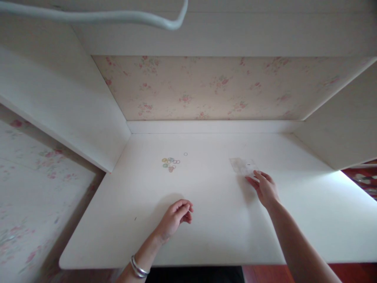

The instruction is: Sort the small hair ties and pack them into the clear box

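My right hand [265,188] is at the right of the white desk, its thumb and fingertips at the near edge of a small clear plastic bag [240,166]. A tiny dark mark shows on the bag. My left hand [178,213] hovers over the front middle of the desk, thumb pressed to curled fingers; whatever they may hold is hidden. Beyond it lies a loose cluster of several thin coloured rings [169,163], in yellow, green, blue and pinkish tones. One single ring [185,154] sits apart, to the right of the cluster.
The white desk [212,236] has a rounded front left corner and side panels. A small dark sliver [135,218] lies at the left. Overhead, a pale bent tube [118,16] crosses the upper left, below a shelf edge [224,35]. Floral wallpaper [206,88] covers the back.
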Available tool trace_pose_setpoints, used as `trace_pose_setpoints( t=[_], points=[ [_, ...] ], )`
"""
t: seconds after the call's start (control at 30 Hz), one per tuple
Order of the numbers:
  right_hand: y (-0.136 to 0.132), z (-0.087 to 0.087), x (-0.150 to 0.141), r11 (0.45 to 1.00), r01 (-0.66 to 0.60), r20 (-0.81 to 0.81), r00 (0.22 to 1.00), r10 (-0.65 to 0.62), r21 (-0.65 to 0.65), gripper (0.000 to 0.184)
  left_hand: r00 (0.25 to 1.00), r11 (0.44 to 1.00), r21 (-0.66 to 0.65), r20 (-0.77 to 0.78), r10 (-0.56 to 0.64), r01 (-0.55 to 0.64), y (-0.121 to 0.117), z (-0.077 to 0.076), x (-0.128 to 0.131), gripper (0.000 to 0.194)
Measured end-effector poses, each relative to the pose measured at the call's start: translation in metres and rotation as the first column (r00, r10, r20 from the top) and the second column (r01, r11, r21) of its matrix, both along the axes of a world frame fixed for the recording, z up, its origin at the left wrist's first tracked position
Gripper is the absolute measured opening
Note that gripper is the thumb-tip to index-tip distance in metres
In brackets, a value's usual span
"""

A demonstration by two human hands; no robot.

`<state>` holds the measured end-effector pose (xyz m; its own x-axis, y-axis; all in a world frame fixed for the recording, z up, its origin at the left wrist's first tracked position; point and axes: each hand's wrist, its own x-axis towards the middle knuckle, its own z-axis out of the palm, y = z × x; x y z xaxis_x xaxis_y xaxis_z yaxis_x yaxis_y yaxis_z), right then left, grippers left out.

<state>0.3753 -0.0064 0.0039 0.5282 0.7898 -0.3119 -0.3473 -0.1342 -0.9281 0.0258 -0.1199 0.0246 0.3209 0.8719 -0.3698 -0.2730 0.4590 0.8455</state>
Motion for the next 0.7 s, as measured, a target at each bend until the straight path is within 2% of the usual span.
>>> trace_pose_setpoints(
  t=[0.23,0.4,0.53,0.63,0.7],
  points=[
    [0.0,0.0,0.001,0.999,-0.036,0.062,0.997,0.036,-0.005,0.028,1.0,1.0,0.001,-0.009,0.007,-0.007,0.0,0.002,0.001,0.026],
    [0.007,-0.002,0.022,1.0,0.007,0.061,0.998,-0.006,-0.013,0.023,1.0,1.0,-0.005,-0.006,0.019,-0.019,0.0,0.002,0.002,0.024],
    [0.011,-0.01,0.039,0.999,0.029,0.142,0.99,-0.022,-0.045,0.02,1.0,1.0,-0.01,-0.005,0.016,-0.016,0.0,0.003,0.003,0.023],
    [0.007,-0.012,0.044,0.997,0.044,0.245,0.969,-0.025,-0.07,0.031,0.999,1.0,-0.012,-0.03,0.016,-0.017,0.0,0.003,0.004,0.023],
    [0.001,-0.008,0.045,0.99,0.062,0.337,0.941,-0.015,-0.129,0.044,0.993,1.0,0.015,-0.116,0.014,-0.012,0.004,0.002,0.003,0.025]
  ],
)
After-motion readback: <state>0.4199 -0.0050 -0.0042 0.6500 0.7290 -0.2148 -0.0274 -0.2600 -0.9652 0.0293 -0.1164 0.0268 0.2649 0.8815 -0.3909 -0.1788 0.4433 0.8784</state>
